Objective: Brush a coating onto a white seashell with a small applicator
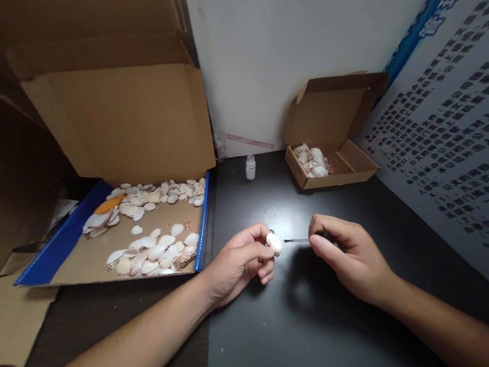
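Between the thumb and fingers of my left hand (245, 258) is a small white seashell (274, 244), its ribbed face turned toward the right. A bit of something dark shows just above the shell; I cannot make out what it is. My right hand (350, 251) grips a small brush (297, 241) by its dark handle, mostly hidden in the fingers. The brush's dark tip points left and stops a little short of the shell, with a narrow gap between them. Both hands are above the dark tabletop (250, 333).
At left, an open blue-sided cardboard box (79, 260) holds many loose shells. Behind my hands stands a small clear glass bottle (250, 167). At back right, a smaller open cardboard box (339, 179) contains white shells. A printed panel (459, 128) borders the right side.
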The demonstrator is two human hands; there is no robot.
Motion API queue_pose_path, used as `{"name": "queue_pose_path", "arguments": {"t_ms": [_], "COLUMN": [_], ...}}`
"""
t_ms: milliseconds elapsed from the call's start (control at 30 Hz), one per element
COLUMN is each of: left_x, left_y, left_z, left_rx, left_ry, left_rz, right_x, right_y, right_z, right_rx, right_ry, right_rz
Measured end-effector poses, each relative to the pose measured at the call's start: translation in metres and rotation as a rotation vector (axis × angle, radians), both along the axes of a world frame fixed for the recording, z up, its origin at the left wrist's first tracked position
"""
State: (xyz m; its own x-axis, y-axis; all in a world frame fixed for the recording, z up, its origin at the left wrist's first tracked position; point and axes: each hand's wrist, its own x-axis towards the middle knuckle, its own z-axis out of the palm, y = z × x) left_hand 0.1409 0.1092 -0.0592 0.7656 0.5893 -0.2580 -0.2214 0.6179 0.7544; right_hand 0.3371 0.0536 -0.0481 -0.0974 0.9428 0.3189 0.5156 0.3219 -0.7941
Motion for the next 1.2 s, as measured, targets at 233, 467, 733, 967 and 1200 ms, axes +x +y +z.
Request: {"name": "queue_pose_path", "arguments": {"t_ms": [233, 467, 733, 967, 1200], "left_x": [0.0001, 0.0004, 0.0001, 0.0004, 0.0], "left_y": [-0.0007, -0.0008, -0.0006, -0.0003, -0.0003], "left_z": [0.0007, 0.0013, -0.0001, 0.001, -0.0012], "left_rx": [-0.004, -0.005, -0.007, -0.006, 0.0], "left_ry": [0.013, 0.012, -0.006, 0.01, 0.002], "left_rz": [0.013, 0.007, 0.001, 0.006, -0.007], "right_x": [-0.0006, 0.0001, -0.0003, -0.0006, 0.0006], "right_y": [-0.0019, -0.0004, -0.0013, -0.0002, -0.0006], "right_z": [0.0007, -0.0005, 0.0005, 0.0006, -0.0001], "right_rx": [-0.008, -0.009, -0.005, -0.028, -0.033], "right_ry": [0.034, 0.089, 0.017, 0.045, 0.105], "right_rz": [0.08, 0.096, 0.018, 0.1, 0.08]}}
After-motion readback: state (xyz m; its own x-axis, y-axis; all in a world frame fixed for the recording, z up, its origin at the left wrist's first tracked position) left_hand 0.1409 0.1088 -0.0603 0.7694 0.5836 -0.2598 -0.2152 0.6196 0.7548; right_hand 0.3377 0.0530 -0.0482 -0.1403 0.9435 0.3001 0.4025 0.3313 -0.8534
